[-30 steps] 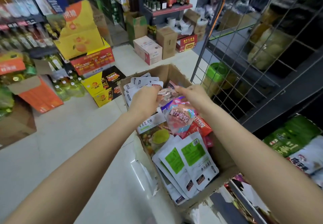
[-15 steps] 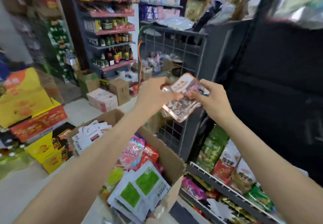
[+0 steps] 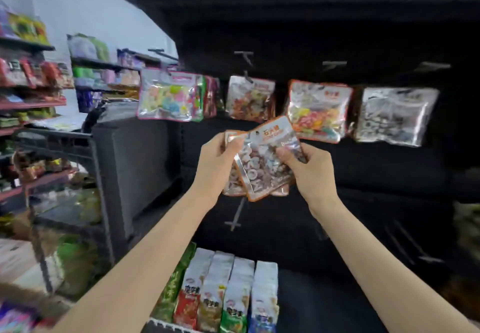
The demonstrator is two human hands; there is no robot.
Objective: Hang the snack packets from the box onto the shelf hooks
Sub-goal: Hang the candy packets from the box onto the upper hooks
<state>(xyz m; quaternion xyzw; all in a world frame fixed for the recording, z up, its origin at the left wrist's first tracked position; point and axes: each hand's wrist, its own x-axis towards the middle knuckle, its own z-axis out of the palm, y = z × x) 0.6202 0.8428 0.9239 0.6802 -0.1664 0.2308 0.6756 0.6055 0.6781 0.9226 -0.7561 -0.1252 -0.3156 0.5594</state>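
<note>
**One head-worn camera, facing a dark shop shelf**

We have a single wide-angle view, taken from the person's head and looking forward and slightly down. It faces a dark shelf unit (image 3: 363,34) at close range, with both forearms reaching in from the bottom edge toward the middle of the picture. Hanging packets (image 3: 319,110) cross the view above centre, and a row of upright packets (image 3: 223,293) sits near the bottom edge. Other shelves (image 3: 33,104) curve away, blurred, at the left. We have no second view to compare.
</note>
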